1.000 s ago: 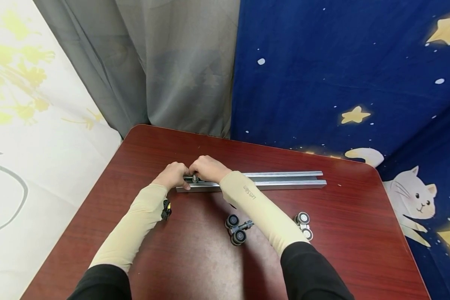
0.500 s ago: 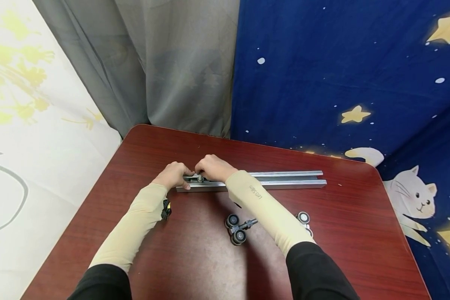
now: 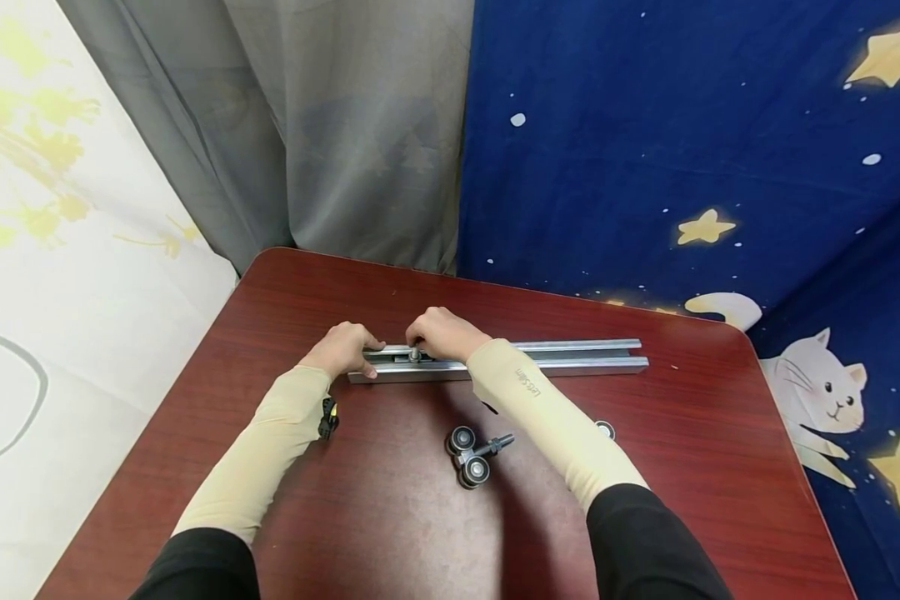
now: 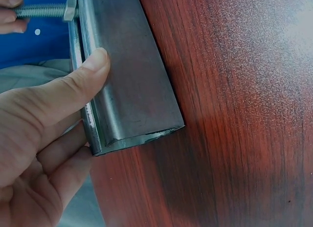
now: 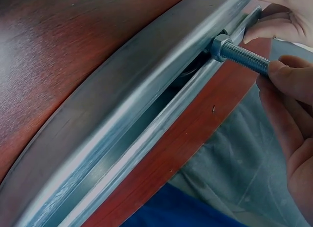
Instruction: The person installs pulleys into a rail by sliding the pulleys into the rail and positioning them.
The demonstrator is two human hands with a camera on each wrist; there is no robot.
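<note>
A long metal channel rail [image 3: 585,367] lies across the table with its slot facing up. My left hand [image 3: 341,348] grips its left end; in the left wrist view the thumb [image 4: 95,63] presses one lip and the fingers sit along the other side. A threaded bolt [image 5: 247,58] with a hex nut [image 5: 221,47] stands up out of the slot, and my right hand [image 3: 446,335] pinches its top between thumb and fingertips. Dark rounded parts below the nut show inside the rail, mostly hidden by the lips.
A roller trolley [image 3: 468,457] with black wheels and a bolt lies on the table [image 3: 375,517] in front of the rail. Another wheel [image 3: 605,429] peeks out beside my right sleeve [image 3: 547,408], which hides the rest. Curtains [image 3: 375,125] hang behind the table's back edge.
My right hand has slid the bolt to the right along the rail's slot. The left hand stays on the rail's end. My right forearm now covers more of the far-right wheels.
</note>
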